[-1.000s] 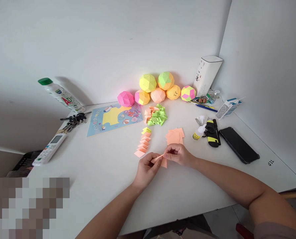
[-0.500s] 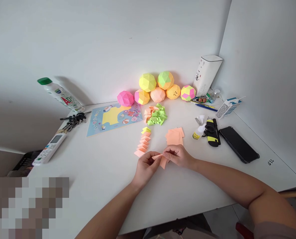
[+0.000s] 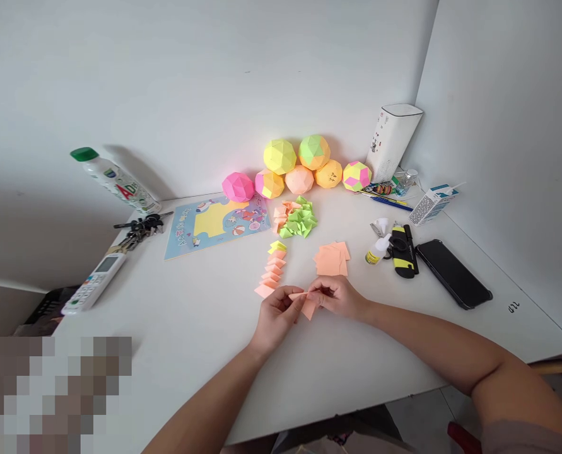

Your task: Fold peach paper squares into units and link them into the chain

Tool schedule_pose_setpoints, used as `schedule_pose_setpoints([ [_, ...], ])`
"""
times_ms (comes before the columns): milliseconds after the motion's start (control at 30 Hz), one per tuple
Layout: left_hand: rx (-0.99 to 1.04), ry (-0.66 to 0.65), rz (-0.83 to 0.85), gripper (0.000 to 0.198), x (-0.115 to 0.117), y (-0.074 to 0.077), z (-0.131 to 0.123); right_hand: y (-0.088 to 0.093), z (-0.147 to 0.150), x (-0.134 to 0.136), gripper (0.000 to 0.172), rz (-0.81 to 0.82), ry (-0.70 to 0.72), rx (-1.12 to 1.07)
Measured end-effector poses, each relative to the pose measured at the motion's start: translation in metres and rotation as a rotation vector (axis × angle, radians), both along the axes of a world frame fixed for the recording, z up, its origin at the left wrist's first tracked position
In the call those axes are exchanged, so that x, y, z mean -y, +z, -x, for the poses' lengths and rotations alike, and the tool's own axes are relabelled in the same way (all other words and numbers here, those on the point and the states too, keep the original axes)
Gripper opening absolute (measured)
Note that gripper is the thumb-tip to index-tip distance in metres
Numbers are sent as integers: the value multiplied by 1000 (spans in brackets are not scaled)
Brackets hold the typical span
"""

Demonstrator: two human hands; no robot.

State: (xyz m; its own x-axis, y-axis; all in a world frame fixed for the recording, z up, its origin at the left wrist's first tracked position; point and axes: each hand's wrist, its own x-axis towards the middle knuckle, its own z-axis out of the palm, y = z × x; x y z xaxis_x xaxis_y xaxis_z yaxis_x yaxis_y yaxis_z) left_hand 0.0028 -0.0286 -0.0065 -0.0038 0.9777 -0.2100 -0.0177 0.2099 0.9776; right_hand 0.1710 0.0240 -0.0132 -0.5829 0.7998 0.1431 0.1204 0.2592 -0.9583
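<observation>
Between my two hands is a partly folded piece of peach paper (image 3: 310,308), one flap pointing down. My left hand (image 3: 279,315) pinches its left side with thumb and fingers. On the other side my right hand (image 3: 338,296) closes on it near the upper crease. Just beyond my right hand lie several loose peach paper squares (image 3: 332,259). A column of folded peach pieces (image 3: 272,271), topped by a yellow one (image 3: 277,247), runs away from my left hand. Farther back sits a heap of green and peach folded pieces (image 3: 302,221).
Several faceted paper balls (image 3: 281,156) are stacked against the wall. A blue picture board (image 3: 181,230), keys (image 3: 141,230), a remote control (image 3: 94,284) and a bottle (image 3: 115,180) are at left. A glue bottle (image 3: 378,251), black-and-yellow cutter (image 3: 403,252), phone (image 3: 453,274) and carton (image 3: 434,205) are at right.
Both hands stay in nearly the same place. My fingers and the folded peach paper have shifted very slightly; everything else on the table is as before.
</observation>
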Motion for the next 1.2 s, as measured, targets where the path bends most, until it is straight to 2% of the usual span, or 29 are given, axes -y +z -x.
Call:
schedule_pose_setpoints([
  [267,26,-33,-31,22,-1,-1,0,-2,3,-2,23,-198,-19,-21],
  [567,-4,-4,-11,24,-1,-2,1,-1,1,2,27,38,-11,-44],
  [933,56,-17,-30,21,-2,-2,1,-2,0,1,25,-45,-4,26],
  [1200,28,-13,-22,22,-2,-1,0,-2,-2,0,27,12,36,1],
])
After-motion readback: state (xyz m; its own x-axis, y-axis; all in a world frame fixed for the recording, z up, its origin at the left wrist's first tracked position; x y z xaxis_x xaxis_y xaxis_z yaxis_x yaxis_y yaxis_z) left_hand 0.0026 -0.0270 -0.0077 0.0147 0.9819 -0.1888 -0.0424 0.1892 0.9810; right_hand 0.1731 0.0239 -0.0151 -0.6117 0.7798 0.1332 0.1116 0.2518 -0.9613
